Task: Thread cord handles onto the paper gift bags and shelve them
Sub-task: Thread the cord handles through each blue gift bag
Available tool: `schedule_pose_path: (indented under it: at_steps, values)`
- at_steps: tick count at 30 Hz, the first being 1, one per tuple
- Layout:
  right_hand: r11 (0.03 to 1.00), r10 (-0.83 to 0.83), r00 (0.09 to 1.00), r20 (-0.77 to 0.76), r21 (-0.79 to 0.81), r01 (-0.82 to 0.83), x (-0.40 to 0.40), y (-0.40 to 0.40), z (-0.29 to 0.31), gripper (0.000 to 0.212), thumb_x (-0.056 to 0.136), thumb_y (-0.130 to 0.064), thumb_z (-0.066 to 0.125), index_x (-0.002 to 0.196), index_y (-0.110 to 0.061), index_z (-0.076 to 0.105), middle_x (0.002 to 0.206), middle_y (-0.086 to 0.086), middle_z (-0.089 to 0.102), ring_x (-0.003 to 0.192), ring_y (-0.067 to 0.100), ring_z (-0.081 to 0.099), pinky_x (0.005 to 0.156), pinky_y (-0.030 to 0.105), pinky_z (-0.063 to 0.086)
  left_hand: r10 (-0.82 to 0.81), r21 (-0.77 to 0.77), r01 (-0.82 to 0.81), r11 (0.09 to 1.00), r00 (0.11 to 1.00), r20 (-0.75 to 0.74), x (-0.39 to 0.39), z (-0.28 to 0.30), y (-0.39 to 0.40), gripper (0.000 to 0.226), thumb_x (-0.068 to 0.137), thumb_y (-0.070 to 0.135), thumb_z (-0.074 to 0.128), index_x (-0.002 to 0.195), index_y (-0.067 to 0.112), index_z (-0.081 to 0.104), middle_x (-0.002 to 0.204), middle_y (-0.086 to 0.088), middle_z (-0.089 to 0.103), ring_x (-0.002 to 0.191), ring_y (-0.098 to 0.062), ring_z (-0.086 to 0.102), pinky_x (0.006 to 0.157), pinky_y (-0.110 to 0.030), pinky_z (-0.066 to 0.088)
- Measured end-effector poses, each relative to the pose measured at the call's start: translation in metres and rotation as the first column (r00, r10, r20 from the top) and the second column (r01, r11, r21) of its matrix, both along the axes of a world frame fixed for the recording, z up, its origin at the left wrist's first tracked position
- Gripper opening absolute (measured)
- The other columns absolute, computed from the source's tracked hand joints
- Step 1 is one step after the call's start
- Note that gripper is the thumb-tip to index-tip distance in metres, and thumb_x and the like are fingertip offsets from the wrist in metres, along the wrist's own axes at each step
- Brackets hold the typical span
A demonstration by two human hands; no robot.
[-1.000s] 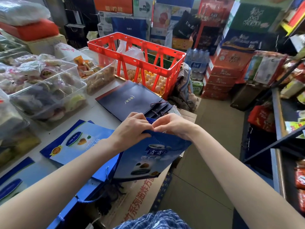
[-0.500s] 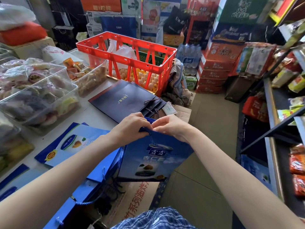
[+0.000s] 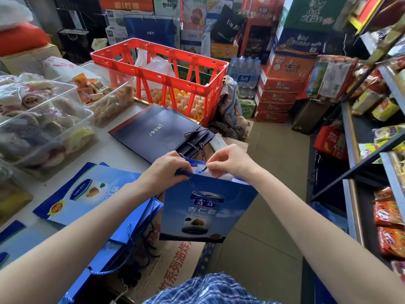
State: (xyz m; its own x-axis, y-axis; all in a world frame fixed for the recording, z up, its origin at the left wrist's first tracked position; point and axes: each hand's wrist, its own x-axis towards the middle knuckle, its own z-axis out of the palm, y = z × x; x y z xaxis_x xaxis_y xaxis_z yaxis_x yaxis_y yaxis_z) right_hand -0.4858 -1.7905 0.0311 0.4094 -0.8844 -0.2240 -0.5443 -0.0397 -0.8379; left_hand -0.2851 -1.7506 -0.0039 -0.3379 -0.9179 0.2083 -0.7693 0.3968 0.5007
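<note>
"杏仁露" on the held blue gift bag (image 3: 203, 213); "un." on a black bag (image 3: 228, 25) at the back

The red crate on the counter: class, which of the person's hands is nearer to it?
Left. The left hand grips the blue bag's top edge, almost straight below the red crate. The right hand pinches the cord further toward the aisle.

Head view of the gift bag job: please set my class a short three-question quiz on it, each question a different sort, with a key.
1. True or false: the left hand grips the top edge of the blue gift bag.
2. The right hand pinches: A a blue cord; B an egg; C a bottle.
3. Fill in: the dark navy bags lie flat in front of the red ____.

Key: 1 true; 2 A; 3 crate.
</note>
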Motion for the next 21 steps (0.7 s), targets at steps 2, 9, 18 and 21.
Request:
schedule_pose_path:
  at_steps: [2,9,18,21]
  values:
    - [0.984,-0.030,0.997,-0.076,-0.178,0.016,-0.010,-0.010,0.004,0.010,0.084,-0.012,0.069,0.089,-0.003,0.071,0.079,0.008,0.069,0.066,0.013,0.062,0.071,0.027,0.056,-0.047,-0.002,0.047,0.999,0.998,0.048,0.001,0.001,-0.003,0.008,0.079,0.010,0.071,0.086,0.012,0.071,0.083,0.005,0.057,0.090,-0.005,0.040,0.075,-0.015,0.032]
    - [0.890,0.430,0.821,-0.375,0.331,-0.315,-0.040,-0.023,-0.014,0.041,0.093,-0.030,0.057,0.131,-0.016,0.050,0.130,-0.006,0.052,0.119,0.016,0.052,0.103,0.030,0.041,-0.099,-0.068,0.107,0.992,0.990,0.105,0.009,0.000,0.000,0.005,0.081,0.006,0.068,0.082,0.007,0.063,0.087,-0.004,0.061,0.095,-0.004,0.040,0.075,-0.013,0.034]
    - [0.975,-0.031,0.999,-0.027,0.220,0.036,-0.043,-0.015,-0.023,0.010,0.082,-0.018,0.071,0.082,-0.009,0.070,0.080,0.002,0.065,0.076,0.011,0.056,0.070,0.022,0.046,-0.034,-0.166,0.083,0.983,0.960,0.277,0.020,-0.008,-0.008,0.028,0.062,-0.005,0.080,0.085,0.006,0.068,0.076,0.003,0.069,0.067,-0.020,0.067,0.090,-0.028,0.043]
    - [0.992,-0.127,0.988,-0.091,-0.027,0.125,-0.042,-0.013,-0.016,0.008,0.079,-0.012,0.074,0.077,-0.005,0.071,0.077,0.005,0.065,0.069,0.010,0.055,0.067,0.019,0.047,0.094,-0.057,-0.078,0.995,0.925,0.369,0.005,-0.003,-0.015,0.017,0.089,0.010,0.060,0.104,0.014,0.066,0.092,0.002,0.071,0.087,-0.019,0.067,0.113,-0.034,0.019]
